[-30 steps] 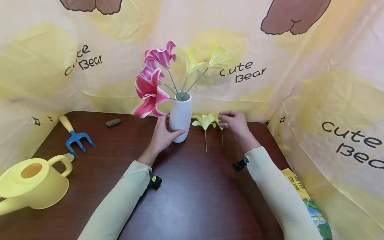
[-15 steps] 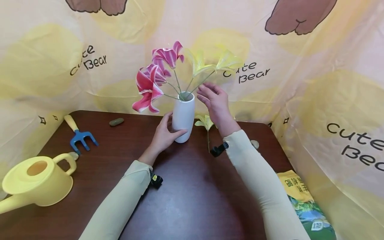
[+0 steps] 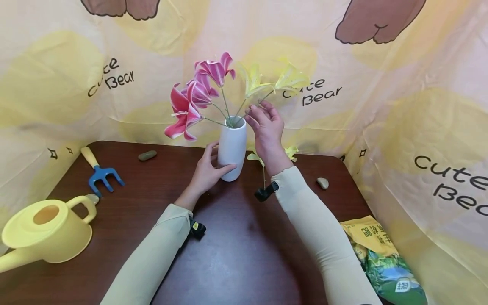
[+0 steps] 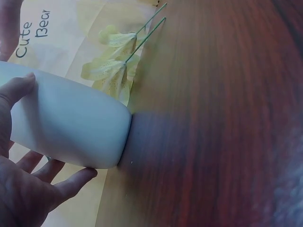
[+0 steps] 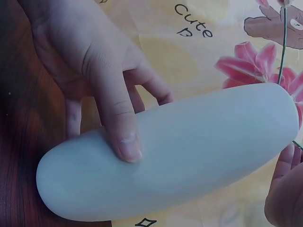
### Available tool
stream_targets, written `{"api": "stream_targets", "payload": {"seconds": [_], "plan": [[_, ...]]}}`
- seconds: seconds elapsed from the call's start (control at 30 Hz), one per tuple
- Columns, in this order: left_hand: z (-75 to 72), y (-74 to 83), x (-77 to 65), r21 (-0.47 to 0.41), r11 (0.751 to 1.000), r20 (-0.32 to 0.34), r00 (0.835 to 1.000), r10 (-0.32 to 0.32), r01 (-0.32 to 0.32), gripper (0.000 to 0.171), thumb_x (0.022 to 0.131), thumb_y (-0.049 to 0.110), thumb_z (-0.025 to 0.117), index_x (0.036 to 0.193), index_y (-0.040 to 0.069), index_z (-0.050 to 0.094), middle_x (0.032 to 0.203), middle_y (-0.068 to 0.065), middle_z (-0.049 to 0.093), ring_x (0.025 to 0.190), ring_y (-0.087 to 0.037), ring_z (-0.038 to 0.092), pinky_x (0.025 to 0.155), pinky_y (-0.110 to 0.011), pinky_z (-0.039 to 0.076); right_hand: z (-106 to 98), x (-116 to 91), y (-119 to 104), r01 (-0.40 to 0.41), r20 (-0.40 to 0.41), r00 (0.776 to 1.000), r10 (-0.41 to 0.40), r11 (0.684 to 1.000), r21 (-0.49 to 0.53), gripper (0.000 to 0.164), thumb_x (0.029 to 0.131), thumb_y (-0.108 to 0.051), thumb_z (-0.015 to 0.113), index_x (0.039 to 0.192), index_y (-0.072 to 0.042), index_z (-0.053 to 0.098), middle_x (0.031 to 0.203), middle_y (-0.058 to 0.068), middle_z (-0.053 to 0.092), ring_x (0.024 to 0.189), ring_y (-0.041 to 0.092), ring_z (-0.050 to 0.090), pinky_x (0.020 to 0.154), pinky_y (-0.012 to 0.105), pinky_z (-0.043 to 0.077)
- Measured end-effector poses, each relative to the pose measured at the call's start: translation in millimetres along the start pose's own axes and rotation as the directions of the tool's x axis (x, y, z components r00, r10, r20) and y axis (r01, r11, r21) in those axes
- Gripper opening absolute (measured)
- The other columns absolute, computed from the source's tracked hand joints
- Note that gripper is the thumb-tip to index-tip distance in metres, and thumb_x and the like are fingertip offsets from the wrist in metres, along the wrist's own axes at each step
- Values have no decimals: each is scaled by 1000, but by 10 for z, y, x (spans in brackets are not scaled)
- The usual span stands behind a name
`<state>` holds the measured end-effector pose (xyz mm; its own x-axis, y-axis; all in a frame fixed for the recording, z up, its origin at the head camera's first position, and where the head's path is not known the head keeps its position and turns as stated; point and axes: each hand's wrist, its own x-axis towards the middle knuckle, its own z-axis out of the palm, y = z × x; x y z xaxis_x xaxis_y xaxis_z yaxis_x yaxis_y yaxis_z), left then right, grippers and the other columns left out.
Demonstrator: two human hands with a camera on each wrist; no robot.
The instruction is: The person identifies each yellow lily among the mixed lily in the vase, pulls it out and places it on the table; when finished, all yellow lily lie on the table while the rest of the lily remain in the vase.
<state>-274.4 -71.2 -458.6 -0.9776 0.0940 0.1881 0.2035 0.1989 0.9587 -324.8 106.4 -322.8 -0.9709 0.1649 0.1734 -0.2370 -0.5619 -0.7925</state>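
Observation:
A white vase [image 3: 231, 152] stands on the brown table, holding pink lilies [image 3: 215, 71] on its left and two yellow lilies [image 3: 291, 79] on its right. My left hand [image 3: 206, 174] grips the vase's lower side, thumb in front; the right wrist view shows that thumb [image 5: 125, 139] flat on the white wall. Above and right of the rim, my right hand [image 3: 268, 133] pinches the stem of the rightmost yellow lily. Two more yellow lilies [image 4: 111, 71] lie on the table right of the vase, partly hidden by the right wrist in the head view.
At left are a yellow watering can [image 3: 49, 231], a blue hand fork [image 3: 101, 173] with a pale handle, and a green-grey stone [image 3: 147, 155]. A light pebble [image 3: 323, 183] and a green-and-yellow bag [image 3: 392, 262] lie at right. A printed cloth [image 3: 183, 38] hangs behind.
My right hand has moved up and left from the lilies on the table to a yellow lily's stem above the vase rim. The left hand keeps hold of the vase.

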Motion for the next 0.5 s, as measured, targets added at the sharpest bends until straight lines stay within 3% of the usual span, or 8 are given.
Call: {"api": "stream_targets", "payload": {"seconds": [0.2, 0.5], "plan": [[9, -5, 0, 3, 1000, 2, 1000, -1, 1, 93, 93, 31, 95, 166, 26, 39, 167, -17, 53, 155, -43, 55, 122, -65, 53, -1, -5, -61, 23, -4, 1000, -23, 1000, -4, 23, 103, 4, 76, 123, -3, 67, 96, 4, 76, 85, 18, 79, 78, 29, 69], [-6, -3, -6, 1, 1000, -1, 1000, 20, -20, 93, 93, 28, 95, 167, 24, 39, 166, -19, 54, 155, -44, 56, 124, -66, 51, -5, 49, -345, 99, -32, 995, -98, 995, 23, 26, 103, 7, 74, 127, -2, 69, 94, 5, 75, 84, 19, 77, 75, 29, 69]]}}
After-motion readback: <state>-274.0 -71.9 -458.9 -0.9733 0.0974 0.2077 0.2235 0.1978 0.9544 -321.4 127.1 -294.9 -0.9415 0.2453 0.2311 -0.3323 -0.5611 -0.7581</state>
